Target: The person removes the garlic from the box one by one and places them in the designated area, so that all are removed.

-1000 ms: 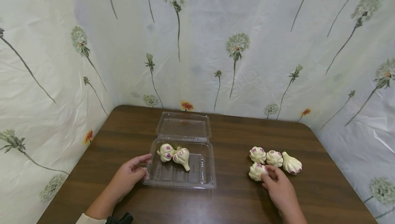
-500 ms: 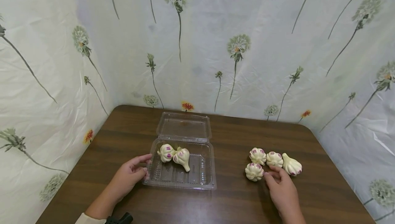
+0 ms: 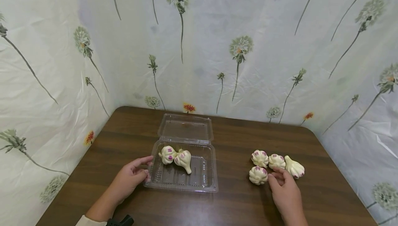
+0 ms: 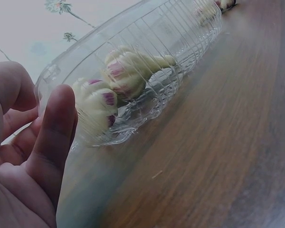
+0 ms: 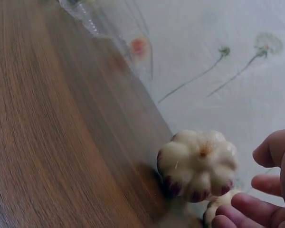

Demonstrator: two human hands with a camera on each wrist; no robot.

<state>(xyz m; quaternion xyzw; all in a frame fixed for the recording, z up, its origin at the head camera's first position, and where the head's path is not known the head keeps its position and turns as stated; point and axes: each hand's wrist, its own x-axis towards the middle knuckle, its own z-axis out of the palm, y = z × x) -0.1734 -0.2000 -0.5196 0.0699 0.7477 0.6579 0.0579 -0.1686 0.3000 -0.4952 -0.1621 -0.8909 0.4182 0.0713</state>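
Note:
My left hand (image 3: 132, 174) pinches the left edge of a clear plastic clamshell container (image 3: 196, 176), thumb and fingers at its rim. Inside, toward the back left, lie two garlic bulbs, one round (image 3: 168, 154) and one with a long neck (image 3: 184, 159). On the right, my right hand (image 3: 285, 191) is beside the front garlic bulb (image 3: 257, 175); its thumb and fingers are spread and hold nothing. The right wrist view shows a gap between the thumb and that bulb (image 5: 197, 164). Just behind it sit two round bulbs (image 3: 259, 158) and a long-necked one (image 3: 293, 167).
The container's lid (image 3: 186, 127) lies folded back behind it. All stands on a dark brown wooden table (image 3: 233, 198), with rounded far corners. A flower-printed curtain (image 3: 199, 46) hangs along the table's back and sides.
The right hand has let go of the front garlic bulb and drawn slightly right. That bulb sits a little left of where it was. The left hand and container stay put.

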